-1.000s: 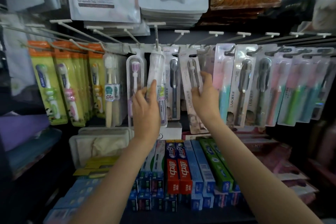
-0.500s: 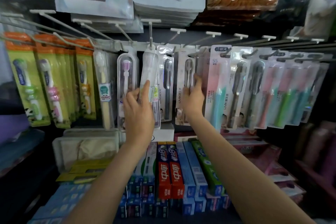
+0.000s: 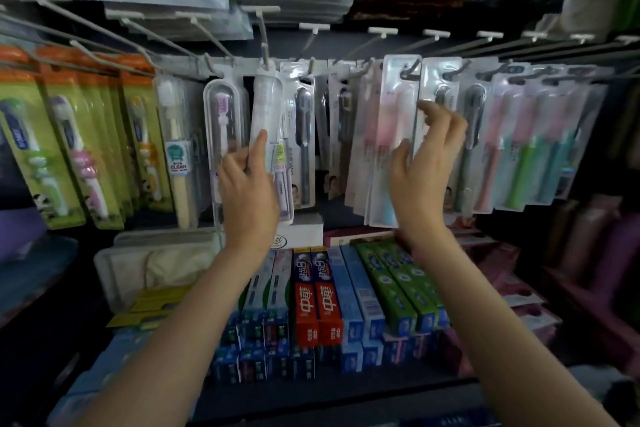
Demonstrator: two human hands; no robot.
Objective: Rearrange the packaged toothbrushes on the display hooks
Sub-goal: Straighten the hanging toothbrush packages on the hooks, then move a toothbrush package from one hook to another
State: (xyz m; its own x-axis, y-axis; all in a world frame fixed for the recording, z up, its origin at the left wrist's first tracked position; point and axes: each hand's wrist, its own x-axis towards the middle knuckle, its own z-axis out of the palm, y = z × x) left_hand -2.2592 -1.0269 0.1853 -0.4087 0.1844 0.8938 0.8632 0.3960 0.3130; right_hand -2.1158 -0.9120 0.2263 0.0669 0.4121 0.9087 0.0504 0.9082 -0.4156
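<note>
Evidently mid-job: the left hand (image 3: 247, 184) pinches a clear toothbrush tube (image 3: 266, 107) hanging on its hook (image 3: 264, 45), while the right hand (image 3: 427, 163), fingers loosely spread, touches the pink toothbrush pack (image 3: 389, 149). Most packs hang on hooks; these middle ones look crooked and unsorted.

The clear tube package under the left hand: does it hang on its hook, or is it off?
On the hook. The top of the clear tube package sits at the hook; the left hand holds its lower part.
</note>
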